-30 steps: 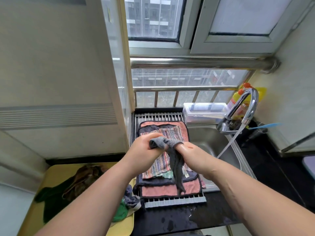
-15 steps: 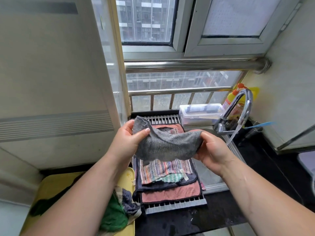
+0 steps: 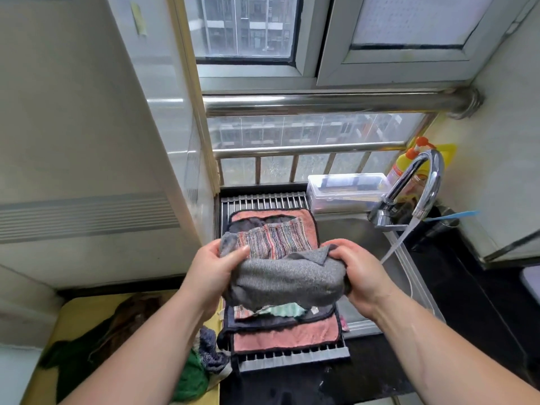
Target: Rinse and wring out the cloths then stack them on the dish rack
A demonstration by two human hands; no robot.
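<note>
Grey cloth (image 3: 286,280) is clamped at both ends: my left hand (image 3: 214,268) pinches one corner between thumb and fingers, and my right hand (image 3: 355,273) curls round the other. The cloth sags between them just above the striped cloth (image 3: 277,238) on the dish rack (image 3: 263,200). I should lay it flat and square, edges matched and folds smoothed, so the stack sits level. The tap (image 3: 420,182) runs into the sink (image 3: 350,232) alongside, and more cloths (image 3: 191,375) wait on the yellow tray (image 3: 79,311).

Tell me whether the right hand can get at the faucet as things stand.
Probably yes. Only open sink lies between the right hand and the faucet. But that hand grips the gray cloth, so it would have to let go first.
</note>
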